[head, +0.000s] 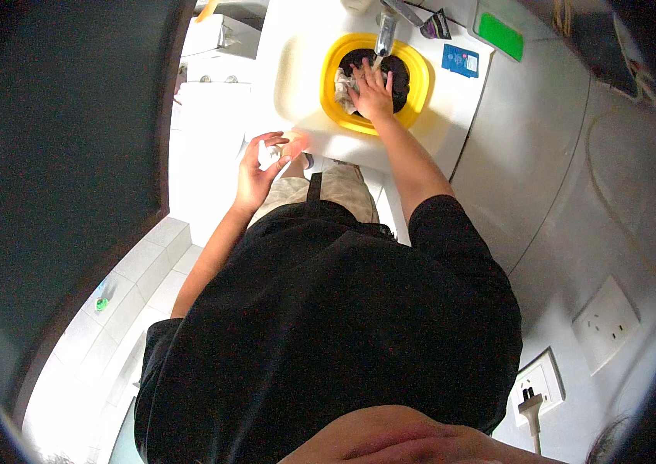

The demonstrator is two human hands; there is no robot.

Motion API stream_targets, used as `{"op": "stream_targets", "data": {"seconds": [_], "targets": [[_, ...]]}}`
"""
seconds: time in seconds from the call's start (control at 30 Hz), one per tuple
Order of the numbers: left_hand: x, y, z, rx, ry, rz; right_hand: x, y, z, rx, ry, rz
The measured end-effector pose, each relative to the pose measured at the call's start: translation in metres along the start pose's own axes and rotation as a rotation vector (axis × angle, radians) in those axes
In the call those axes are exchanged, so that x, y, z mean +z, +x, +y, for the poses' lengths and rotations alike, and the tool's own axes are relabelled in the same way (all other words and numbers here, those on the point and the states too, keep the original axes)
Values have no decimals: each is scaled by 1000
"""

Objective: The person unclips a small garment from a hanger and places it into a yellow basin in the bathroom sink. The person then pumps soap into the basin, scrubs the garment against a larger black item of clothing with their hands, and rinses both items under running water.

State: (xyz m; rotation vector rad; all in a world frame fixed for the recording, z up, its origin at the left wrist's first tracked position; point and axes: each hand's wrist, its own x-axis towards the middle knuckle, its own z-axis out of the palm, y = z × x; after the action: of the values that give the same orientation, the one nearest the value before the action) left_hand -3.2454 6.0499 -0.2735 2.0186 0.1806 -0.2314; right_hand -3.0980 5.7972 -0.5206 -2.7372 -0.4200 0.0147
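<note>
A yellow plastic basin point(422, 93) sits in the white sink under a chrome tap point(385, 35), from which water runs. Inside it lie dark cloth point(400, 87) and pale patterned cloth point(343, 95). My right hand point(373, 95) rests palm down on the cloth, fingers spread, beside the stream. To the left, at the sink's front edge, my left hand point(255, 177) grips a bottle with a white top point(271, 153) and a translucent orange-pink part point(297, 144). Its fingers hide some of the bottle.
A blue packet point(460, 61) and a dark sachet point(435, 25) lie on the counter right of the tap. Beyond them is a bright green rectangular item point(499, 36). A dark panel point(72, 145) stands at left. On the right wall, a plug point(531, 405) sits in a socket.
</note>
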Motion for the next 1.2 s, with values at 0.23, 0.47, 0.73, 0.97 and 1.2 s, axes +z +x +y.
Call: {"op": "stream_targets", "data": {"seconds": [0.23,0.47,0.73,0.97,1.2], "targets": [[6,-4,-9,-7,-49,53,-19,-10,2,264,49,199],[5,-5,-11,-33,-87,36,-5,-18,26,295,148,-105],[7,-7,-12,-80,-248,53,-1,-48,-9,437,63,-160],[2,-6,-14,-97,-245,68,-17,-14,-38,525,136,-177],[2,-7,-10,-122,-227,41,-2,-13,-20,388,-84,-230]]}}
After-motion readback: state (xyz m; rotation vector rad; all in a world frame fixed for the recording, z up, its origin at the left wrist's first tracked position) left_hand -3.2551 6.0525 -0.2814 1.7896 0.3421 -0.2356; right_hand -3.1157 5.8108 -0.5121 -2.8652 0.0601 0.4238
